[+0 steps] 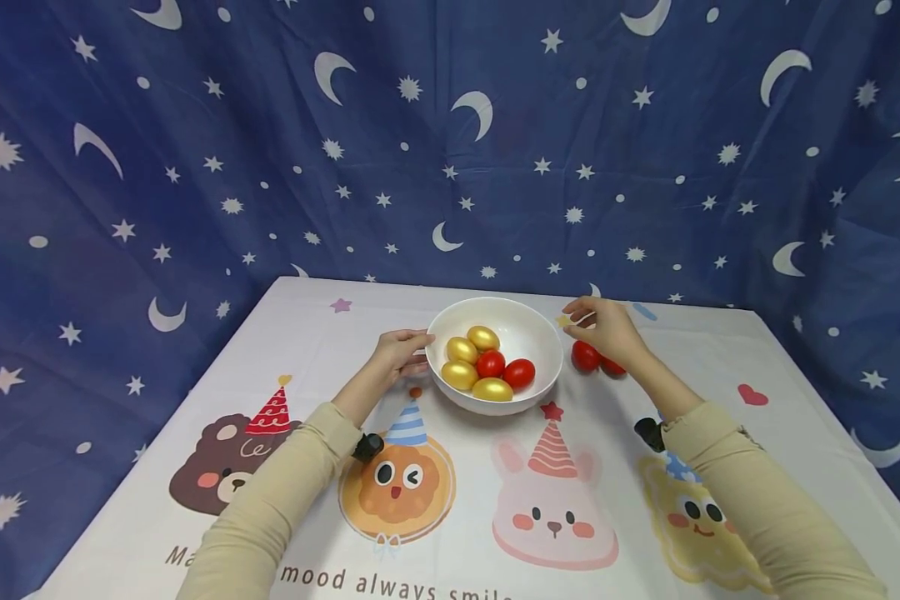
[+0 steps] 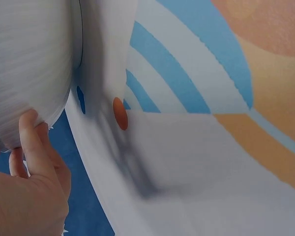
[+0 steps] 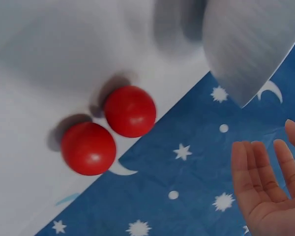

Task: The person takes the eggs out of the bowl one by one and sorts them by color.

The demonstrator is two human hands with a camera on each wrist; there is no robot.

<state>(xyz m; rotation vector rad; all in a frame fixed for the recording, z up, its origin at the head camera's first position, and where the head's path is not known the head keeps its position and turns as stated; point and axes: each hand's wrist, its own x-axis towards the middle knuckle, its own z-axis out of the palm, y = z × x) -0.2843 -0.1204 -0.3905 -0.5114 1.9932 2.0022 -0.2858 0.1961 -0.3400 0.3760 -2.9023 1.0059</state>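
A white bowl (image 1: 528,333) stands on the table, with several gold eggs (image 1: 460,375) and two red eggs (image 1: 519,373) inside. My left hand (image 1: 396,354) holds the bowl by its left side, thumb at the rim and fingers against the outer wall. In the left wrist view, fingertips (image 2: 28,118) touch the bowl's wall (image 2: 29,64). Just right of the bowl, my right hand (image 1: 606,329) is raised with nothing in it, its fingers loosely extended in the right wrist view. Two more red eggs (image 3: 130,111) lie close together on the table near that hand, partly covered by it in the head view.
A white tablecloth (image 1: 420,575) printed with cartoon faces covers the table. Behind it hangs a dark blue curtain (image 1: 390,167) with moons and stars, close to the table's back edge. Dark wrist cameras (image 1: 368,447) sit at both sleeves.
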